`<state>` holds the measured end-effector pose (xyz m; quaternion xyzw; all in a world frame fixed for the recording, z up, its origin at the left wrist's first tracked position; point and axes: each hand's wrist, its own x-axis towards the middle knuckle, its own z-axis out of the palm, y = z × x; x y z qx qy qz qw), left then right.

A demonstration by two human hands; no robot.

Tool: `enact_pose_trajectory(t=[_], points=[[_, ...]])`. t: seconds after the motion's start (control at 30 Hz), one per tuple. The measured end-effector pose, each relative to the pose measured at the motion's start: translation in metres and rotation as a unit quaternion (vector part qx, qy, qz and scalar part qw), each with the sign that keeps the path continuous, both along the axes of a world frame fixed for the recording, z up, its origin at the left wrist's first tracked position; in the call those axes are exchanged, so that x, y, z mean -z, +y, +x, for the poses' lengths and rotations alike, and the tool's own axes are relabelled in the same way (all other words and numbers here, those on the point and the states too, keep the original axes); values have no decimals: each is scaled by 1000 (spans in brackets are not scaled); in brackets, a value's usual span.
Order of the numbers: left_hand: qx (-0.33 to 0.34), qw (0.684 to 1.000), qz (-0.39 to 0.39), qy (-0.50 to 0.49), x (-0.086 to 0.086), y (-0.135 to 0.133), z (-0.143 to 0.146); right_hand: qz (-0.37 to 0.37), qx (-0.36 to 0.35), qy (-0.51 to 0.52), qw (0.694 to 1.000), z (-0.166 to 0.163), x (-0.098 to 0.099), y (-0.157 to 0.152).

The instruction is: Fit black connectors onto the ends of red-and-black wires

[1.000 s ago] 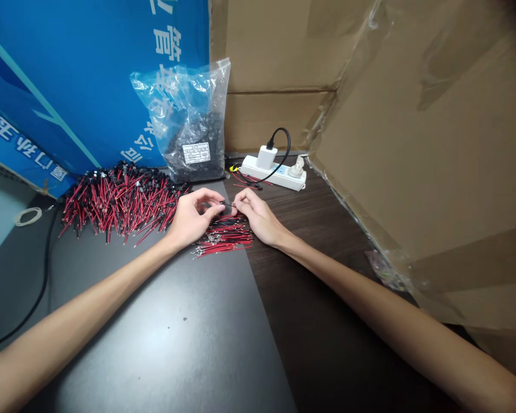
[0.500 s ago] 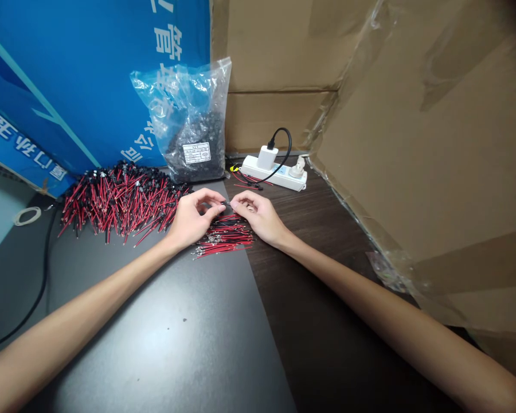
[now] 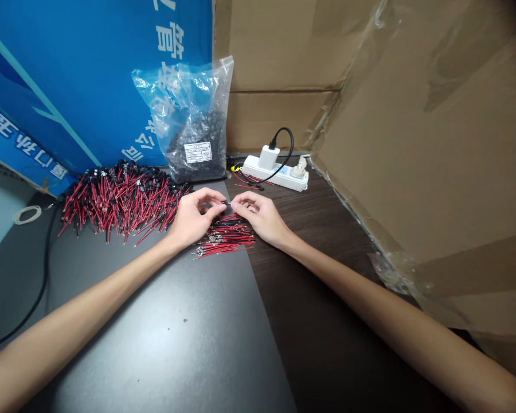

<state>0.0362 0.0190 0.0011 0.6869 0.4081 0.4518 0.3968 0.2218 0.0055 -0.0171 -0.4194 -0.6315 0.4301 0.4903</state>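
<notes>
Between the fingertips of both hands sits a small black plastic connector (image 3: 226, 202). My left hand (image 3: 194, 217) pinches it from the left with thumb and forefinger. From the other side, my right hand (image 3: 260, 217) has its thumb and forefinger closed at the connector's right end; what they grip is too small to make out. Just below the hands lies a bundle of short red and black wires (image 3: 226, 238), with metal terminals at their left ends. A large heap of red and black wires with black connectors (image 3: 122, 201) lies left of my left hand.
Behind the hands stands a clear plastic bag (image 3: 198, 132) of small black parts with a white label. A white power strip (image 3: 279, 173) with a plugged-in adapter is at the back right. Cardboard walls (image 3: 413, 143) and a blue panel (image 3: 103, 69) enclose the table.
Both hands keep almost the same pose at the connector. The whole view has shifted very slightly; nothing has been visibly let go or picked up.
</notes>
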Motion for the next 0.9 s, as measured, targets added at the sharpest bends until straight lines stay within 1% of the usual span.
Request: enact_pose_trajectory(t=[0.3, 0.9], points=[[6, 1000, 7, 5, 1, 0, -1, -8, -7, 12, 1000, -1, -1, 0], [25, 1000, -5, -2, 5, 3, -2, 11, -14, 1, 1000, 0, -2, -1]])
